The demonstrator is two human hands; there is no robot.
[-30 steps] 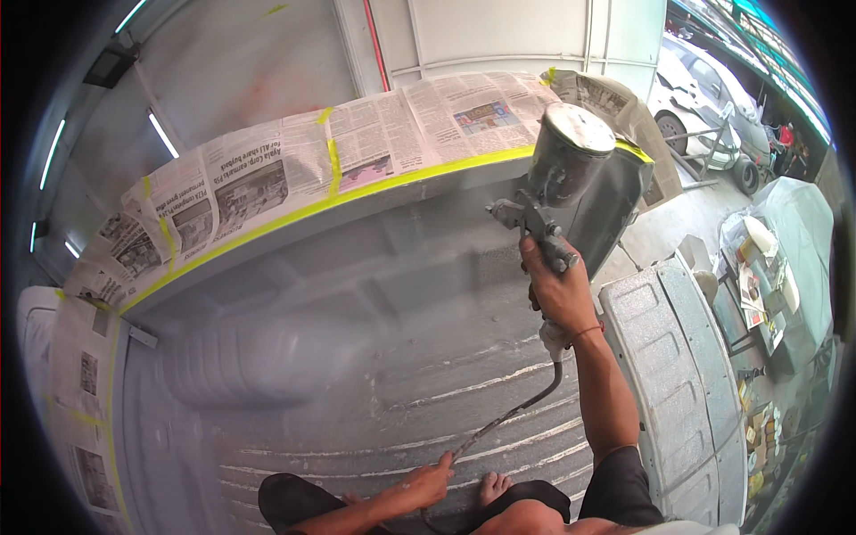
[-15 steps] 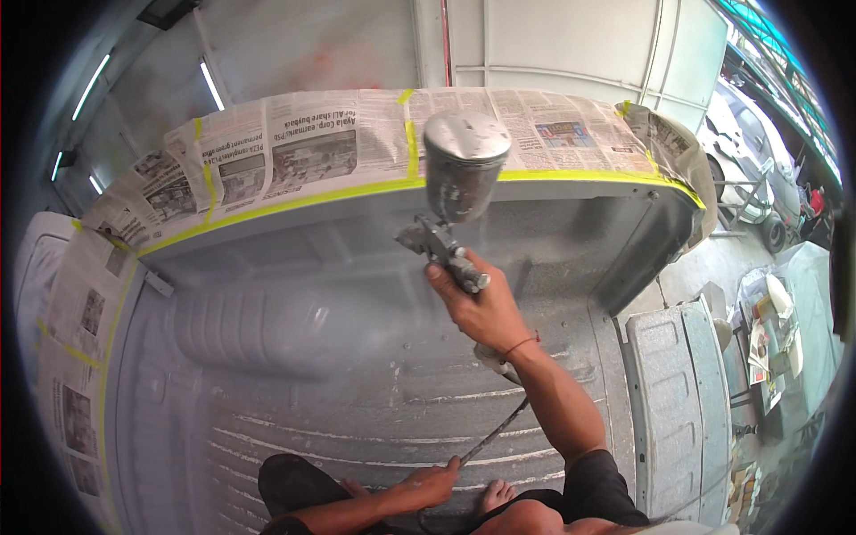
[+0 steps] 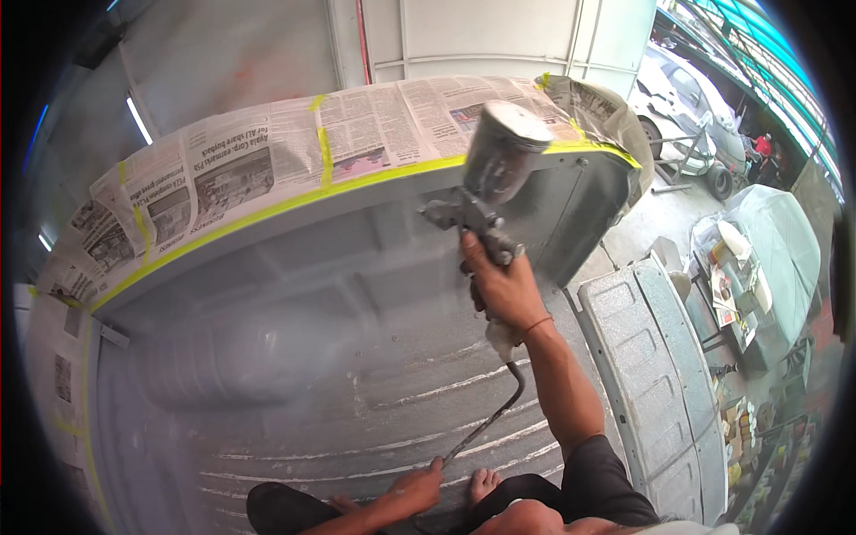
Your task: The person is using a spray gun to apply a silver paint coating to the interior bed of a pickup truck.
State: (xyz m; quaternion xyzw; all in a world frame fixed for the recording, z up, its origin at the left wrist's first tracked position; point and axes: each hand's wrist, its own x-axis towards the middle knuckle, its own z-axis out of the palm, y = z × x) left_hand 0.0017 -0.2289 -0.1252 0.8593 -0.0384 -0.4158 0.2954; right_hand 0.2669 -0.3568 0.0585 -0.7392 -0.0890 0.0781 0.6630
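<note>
My right hand (image 3: 506, 287) is wrapped round the grip of a spray gun (image 3: 473, 214), which points to the left along the inner side wall of a pickup bed. A metal paint cup (image 3: 506, 156) sits on top of the gun, tilted to the right. From the gun's base a dark air hose (image 3: 486, 421) curves down to my left hand (image 3: 415, 490), whose fingers close around it low over the ridged bed floor (image 3: 357, 437). Grey paint covers the side wall (image 3: 294, 267); haze hangs near the wheel arch (image 3: 223, 361).
Newspaper (image 3: 374, 125) held by yellow tape (image 3: 325, 156) covers the bed's upper rim. The lowered tailgate (image 3: 651, 366) lies to the right. Beyond it are a covered object (image 3: 776, 259), a small table with papers (image 3: 727, 294) and a white car (image 3: 682, 89).
My view has turned and shifted toward the right. The spray gun has moved right along the side wall, nearer the tailgate end. Both hands keep hold of what they held.
</note>
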